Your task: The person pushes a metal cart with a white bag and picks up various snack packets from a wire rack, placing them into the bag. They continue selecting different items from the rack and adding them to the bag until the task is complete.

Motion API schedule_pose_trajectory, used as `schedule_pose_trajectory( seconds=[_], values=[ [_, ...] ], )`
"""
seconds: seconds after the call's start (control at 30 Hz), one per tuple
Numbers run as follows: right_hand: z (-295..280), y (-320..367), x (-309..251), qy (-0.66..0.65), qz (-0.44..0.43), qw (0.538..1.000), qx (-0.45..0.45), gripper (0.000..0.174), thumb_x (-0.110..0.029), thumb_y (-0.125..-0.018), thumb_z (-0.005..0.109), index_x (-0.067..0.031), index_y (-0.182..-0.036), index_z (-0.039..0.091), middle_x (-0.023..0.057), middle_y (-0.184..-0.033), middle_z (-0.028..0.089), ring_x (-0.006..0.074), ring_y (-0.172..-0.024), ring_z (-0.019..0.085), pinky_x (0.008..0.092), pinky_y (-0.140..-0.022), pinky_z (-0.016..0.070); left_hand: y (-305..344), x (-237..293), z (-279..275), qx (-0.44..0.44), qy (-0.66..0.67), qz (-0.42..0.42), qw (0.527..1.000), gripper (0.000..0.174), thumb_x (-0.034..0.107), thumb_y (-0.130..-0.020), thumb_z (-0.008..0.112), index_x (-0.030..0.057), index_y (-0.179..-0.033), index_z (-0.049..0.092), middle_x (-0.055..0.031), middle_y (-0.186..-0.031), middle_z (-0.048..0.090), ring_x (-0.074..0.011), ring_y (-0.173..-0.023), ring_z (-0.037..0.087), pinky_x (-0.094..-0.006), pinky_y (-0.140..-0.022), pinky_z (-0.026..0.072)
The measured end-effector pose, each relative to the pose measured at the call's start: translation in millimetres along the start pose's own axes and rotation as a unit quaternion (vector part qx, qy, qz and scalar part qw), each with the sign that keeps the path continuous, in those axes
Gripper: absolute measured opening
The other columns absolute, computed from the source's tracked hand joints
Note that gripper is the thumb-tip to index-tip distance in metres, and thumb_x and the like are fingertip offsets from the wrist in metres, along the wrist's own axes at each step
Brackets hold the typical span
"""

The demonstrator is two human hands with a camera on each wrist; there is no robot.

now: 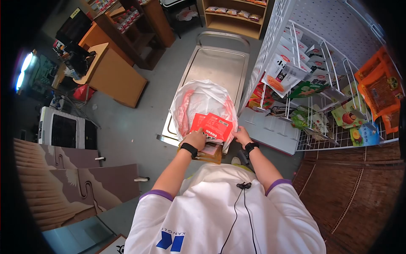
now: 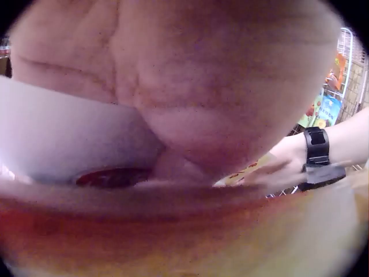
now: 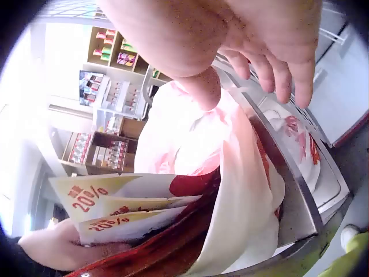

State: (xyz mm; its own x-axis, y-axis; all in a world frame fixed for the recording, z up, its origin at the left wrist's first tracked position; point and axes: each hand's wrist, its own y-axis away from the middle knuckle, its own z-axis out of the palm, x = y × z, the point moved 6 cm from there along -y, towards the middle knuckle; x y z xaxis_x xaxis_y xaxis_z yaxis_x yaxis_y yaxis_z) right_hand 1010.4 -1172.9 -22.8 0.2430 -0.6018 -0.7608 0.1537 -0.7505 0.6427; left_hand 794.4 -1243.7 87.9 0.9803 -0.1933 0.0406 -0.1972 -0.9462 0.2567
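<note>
A white plastic bag (image 1: 203, 91) stands wide open on a steel cart, with red packets (image 1: 218, 127) at its near side. My left hand (image 1: 195, 139) lies at the bag's near left. In the right wrist view that left hand (image 3: 63, 248) holds several packets (image 3: 121, 222) marked 20%, upright beside a dark red package (image 3: 167, 248). The left wrist view shows the left palm (image 2: 190, 86) close up, its fingertips hidden. My right hand (image 1: 242, 136) is at the bag's right rim; in its wrist view the right hand (image 3: 230, 52) has loosely extended fingers, the thumb over the bag (image 3: 236, 202).
The steel cart (image 1: 215, 63) extends ahead beyond the bag. At the right is a white wire rack (image 1: 302, 148) with hanging snack packets (image 1: 279, 74). A wooden desk (image 1: 114, 76) stands at the left, and shelves (image 1: 232, 25) with packets are at the back.
</note>
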Motion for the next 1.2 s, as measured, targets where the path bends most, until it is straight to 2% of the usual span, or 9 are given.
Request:
schedule_pose_trajectory(
  seconds=[0.17, 0.33, 0.47, 0.77, 0.83, 0.9, 0.97, 1.07, 1.2],
  values=[
    [7, -20, 8, 0.033, -0.071, 0.997, 0.003, 0.036, -0.007, -0.074, 0.064, 0.0005, -0.108, 0.054, 0.0125, -0.094, 0.063, 0.0228, -0.079, 0.064, 0.0351, -0.065, 0.0530, 11, 4, -35, -0.114, 0.039, -0.064, 0.991, 0.025, 0.027, -0.081, 0.060, 0.0042, -0.088, 0.065, -0.0167, -0.094, 0.063, -0.0303, -0.083, 0.064, -0.0391, -0.073, 0.0520],
    [10, -5, -3, -0.018, -0.036, 0.999, -0.004, 0.033, -0.004, -0.076, 0.061, 0.0003, -0.107, 0.055, 0.0114, -0.094, 0.063, 0.0229, -0.080, 0.064, 0.0362, -0.064, 0.0542, 17, 3, -61, -0.021, 0.042, -0.045, 0.998, 0.028, 0.030, -0.077, 0.065, 0.0117, -0.099, 0.065, -0.0152, -0.092, 0.064, -0.0300, -0.082, 0.064, -0.0411, -0.071, 0.0517],
    [20, -11, 8, -0.054, -0.004, 0.997, -0.050, 0.030, -0.005, -0.079, 0.060, 0.0000, -0.108, 0.055, 0.0111, -0.098, 0.062, 0.0226, -0.085, 0.064, 0.0369, -0.066, 0.0547, 12, -8, -12, 0.063, -0.012, -0.002, 0.998, 0.033, 0.027, -0.077, 0.063, 0.0173, -0.108, 0.064, -0.0146, -0.092, 0.064, -0.0302, -0.081, 0.064, -0.0425, -0.071, 0.0514],
    [19, 6, -7, -0.055, -0.014, 0.995, -0.087, 0.027, -0.010, -0.082, 0.059, -0.0036, -0.108, 0.057, 0.0073, -0.098, 0.063, 0.0189, -0.085, 0.061, 0.0344, -0.069, 0.0507, 2, 4, -44, -0.114, 0.145, -0.057, 0.981, 0.034, 0.013, -0.083, 0.052, 0.0196, -0.115, 0.063, -0.0192, -0.088, 0.064, -0.0350, -0.103, 0.057, -0.0437, -0.088, 0.0464],
    [16, 14, -11, -0.060, -0.019, 0.993, -0.099, 0.027, -0.011, -0.082, 0.059, -0.0047, -0.108, 0.057, 0.0064, -0.097, 0.063, 0.0179, -0.086, 0.060, 0.0338, -0.069, 0.0501, 10, 17, -49, 0.046, 0.067, 0.132, 0.988, 0.030, 0.015, -0.084, 0.053, 0.0190, -0.112, 0.065, -0.0153, -0.089, 0.066, -0.0327, -0.093, 0.061, -0.0436, -0.086, 0.0463],
    [14, 26, -19, -0.068, -0.043, 0.990, -0.112, 0.027, -0.011, -0.081, 0.059, -0.0056, -0.108, 0.058, 0.0052, -0.098, 0.064, 0.0165, -0.084, 0.060, 0.0327, -0.069, 0.0498, 18, 24, -60, 0.159, 0.040, 0.177, 0.970, 0.026, 0.017, -0.087, 0.047, 0.0191, -0.102, 0.068, -0.0142, -0.087, 0.067, -0.0312, -0.086, 0.065, -0.0440, -0.079, 0.0504],
    [12, 30, -16, -0.101, -0.038, 0.989, -0.103, 0.025, -0.009, -0.080, 0.058, -0.0049, -0.105, 0.059, 0.0053, -0.095, 0.064, 0.0156, -0.080, 0.061, 0.0315, -0.066, 0.0491, 14, 19, -43, -0.051, 0.093, 0.086, 0.991, 0.023, 0.018, -0.086, 0.048, 0.0167, -0.095, 0.069, -0.0142, -0.087, 0.067, -0.0306, -0.087, 0.065, -0.0439, -0.077, 0.0506],
    [4, 11, 8, -0.115, -0.053, 0.988, -0.090, 0.017, -0.006, -0.079, 0.056, -0.0038, -0.095, 0.062, 0.0054, -0.084, 0.065, 0.0160, -0.070, 0.061, 0.0304, -0.063, 0.0493, 10, 16, -39, -0.052, 0.054, 0.068, 0.995, 0.021, 0.020, -0.085, 0.048, 0.0098, -0.091, 0.066, -0.0155, -0.088, 0.067, -0.0314, -0.081, 0.065, -0.0423, -0.072, 0.0520],
    [-2, 36, -19, -0.105, -0.083, 0.988, -0.076, 0.016, -0.012, -0.078, 0.064, -0.0058, -0.093, 0.061, 0.0024, -0.080, 0.062, 0.0123, -0.070, 0.059, 0.0264, -0.059, 0.0476, 0, 12, -21, -0.069, 0.138, 0.137, 0.978, 0.030, 0.020, -0.077, 0.057, 0.0102, -0.103, 0.067, -0.0178, -0.095, 0.065, -0.0344, -0.092, 0.062, -0.0453, -0.084, 0.0478]
  ],
)
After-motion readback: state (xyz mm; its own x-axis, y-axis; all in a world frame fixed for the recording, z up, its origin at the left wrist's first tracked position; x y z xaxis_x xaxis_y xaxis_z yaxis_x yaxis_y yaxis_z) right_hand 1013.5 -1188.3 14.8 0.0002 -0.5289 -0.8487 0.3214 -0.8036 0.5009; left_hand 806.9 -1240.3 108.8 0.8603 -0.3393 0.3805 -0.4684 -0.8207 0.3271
